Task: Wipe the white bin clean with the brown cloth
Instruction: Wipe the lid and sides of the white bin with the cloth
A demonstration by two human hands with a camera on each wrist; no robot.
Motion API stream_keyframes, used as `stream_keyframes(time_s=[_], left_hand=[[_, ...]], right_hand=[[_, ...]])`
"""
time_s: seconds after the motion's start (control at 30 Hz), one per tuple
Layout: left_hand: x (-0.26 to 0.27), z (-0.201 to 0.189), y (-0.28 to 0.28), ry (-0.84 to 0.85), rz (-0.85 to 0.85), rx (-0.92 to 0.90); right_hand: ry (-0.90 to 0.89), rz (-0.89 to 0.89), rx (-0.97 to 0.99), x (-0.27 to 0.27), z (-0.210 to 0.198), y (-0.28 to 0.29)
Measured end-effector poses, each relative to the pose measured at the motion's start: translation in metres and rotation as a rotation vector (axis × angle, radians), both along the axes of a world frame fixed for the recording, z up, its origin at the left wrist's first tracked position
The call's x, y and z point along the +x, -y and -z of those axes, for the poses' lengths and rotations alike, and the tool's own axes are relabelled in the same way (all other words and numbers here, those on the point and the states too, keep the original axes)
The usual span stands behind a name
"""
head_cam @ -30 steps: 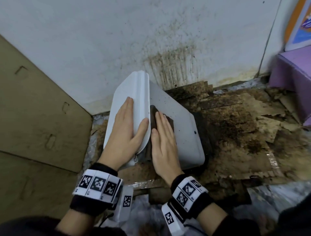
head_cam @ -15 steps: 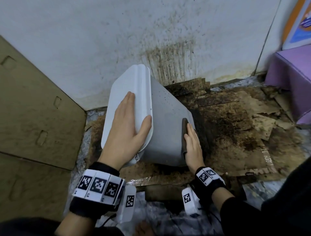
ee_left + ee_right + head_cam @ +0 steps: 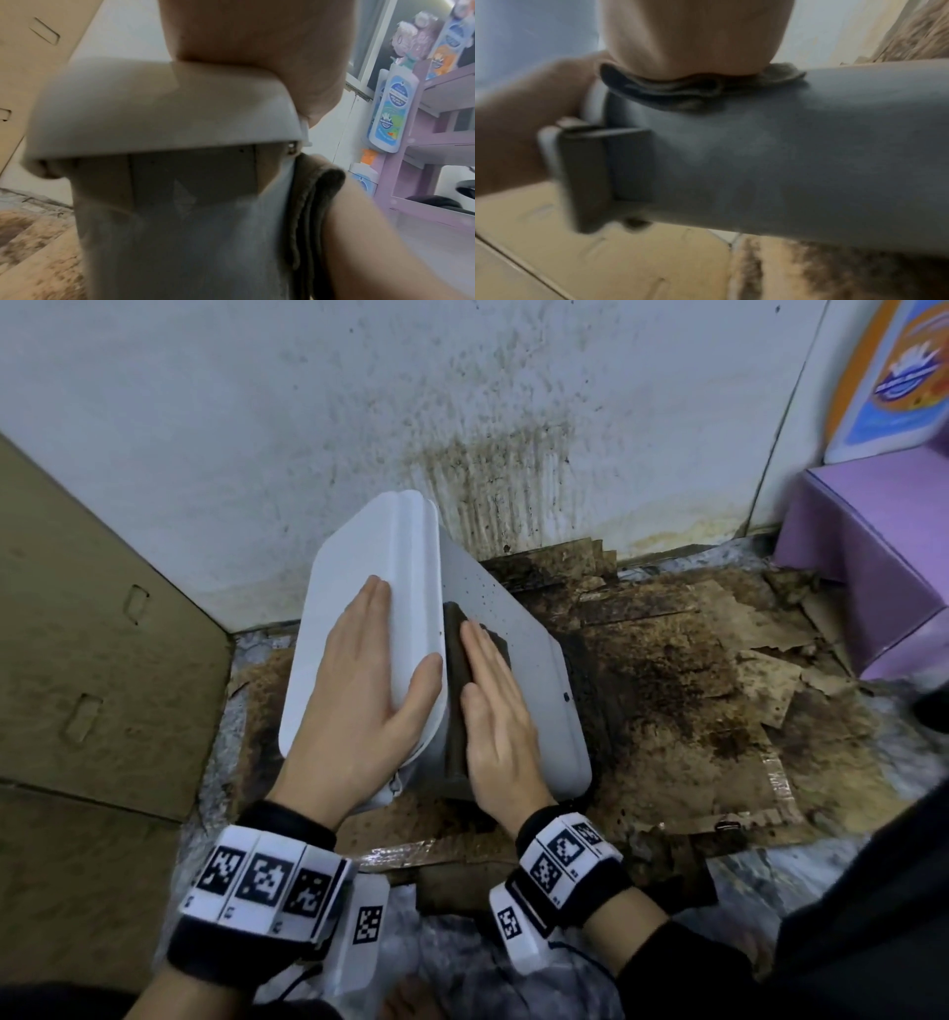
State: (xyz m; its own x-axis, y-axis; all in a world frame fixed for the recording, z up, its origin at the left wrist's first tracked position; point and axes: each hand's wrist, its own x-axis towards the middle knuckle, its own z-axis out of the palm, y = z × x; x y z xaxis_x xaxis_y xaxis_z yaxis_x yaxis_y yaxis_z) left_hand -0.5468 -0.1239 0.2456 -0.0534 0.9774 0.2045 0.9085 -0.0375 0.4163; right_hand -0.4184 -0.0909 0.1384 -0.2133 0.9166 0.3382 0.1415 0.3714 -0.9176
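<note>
The white bin (image 3: pixel 529 680) stands tilted on the floor, its white lid (image 3: pixel 369 588) facing left. My left hand (image 3: pixel 369 690) lies flat on the lid, thumb over its right edge, holding the bin steady. My right hand (image 3: pixel 493 711) presses the folded brown cloth (image 3: pixel 457 660) flat against the bin's side wall, just right of the lid. In the left wrist view the cloth (image 3: pixel 313 203) shows as folded layers between the bin (image 3: pixel 180 233) and my right forearm. The right wrist view shows the cloth (image 3: pixel 680 91) squeezed under my palm on the bin (image 3: pixel 782 162).
A stained white wall (image 3: pixel 462 403) rises right behind the bin. Dirty, torn cardboard (image 3: pixel 693 690) covers the floor to the right. A flat cardboard sheet (image 3: pixel 92 634) leans at the left. A purple shelf unit (image 3: pixel 873 557) stands at the right edge.
My right hand has brought the cloth back from the bin's far right edge up onto the side wall next to the lid. The left hand stays on the lid.
</note>
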Motion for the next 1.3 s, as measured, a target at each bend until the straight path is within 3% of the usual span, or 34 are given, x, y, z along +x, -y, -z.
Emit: stream_keyframes(time_s=[0.07,0.23,0.4,0.57,0.83,0.93,1.07,1.3], left_hand=[[0.002,-0.001,-0.001,0.012,-0.001,0.006],[0.000,-0.003,-0.001,0.035,-0.020,-0.005],[0.002,-0.004,-0.002,0.031,-0.007,-0.012],[0.005,-0.004,-0.005,0.022,-0.014,-0.011],[-0.002,0.001,-0.006,0.013,-0.007,0.004],[-0.004,0.001,-0.005,0.013,-0.010,0.003],[-0.002,0.000,-0.004,0.025,-0.003,-0.001],[-0.008,-0.001,-0.001,0.050,-0.019,0.002]], right_hand=[[-0.010,0.051,-0.010,0.011,0.023,-0.004],[0.013,0.158,-0.246,0.039,0.082,-0.009],[0.001,0.199,-0.455,0.056,0.103,-0.014],[-0.016,0.187,-0.416,0.045,0.083,-0.011],[-0.006,0.027,-0.137,-0.005,-0.001,0.002],[0.028,0.001,-0.062,-0.005,-0.007,0.003],[0.030,0.006,-0.005,0.015,0.028,-0.007],[0.088,0.114,-0.470,0.065,0.118,-0.017]])
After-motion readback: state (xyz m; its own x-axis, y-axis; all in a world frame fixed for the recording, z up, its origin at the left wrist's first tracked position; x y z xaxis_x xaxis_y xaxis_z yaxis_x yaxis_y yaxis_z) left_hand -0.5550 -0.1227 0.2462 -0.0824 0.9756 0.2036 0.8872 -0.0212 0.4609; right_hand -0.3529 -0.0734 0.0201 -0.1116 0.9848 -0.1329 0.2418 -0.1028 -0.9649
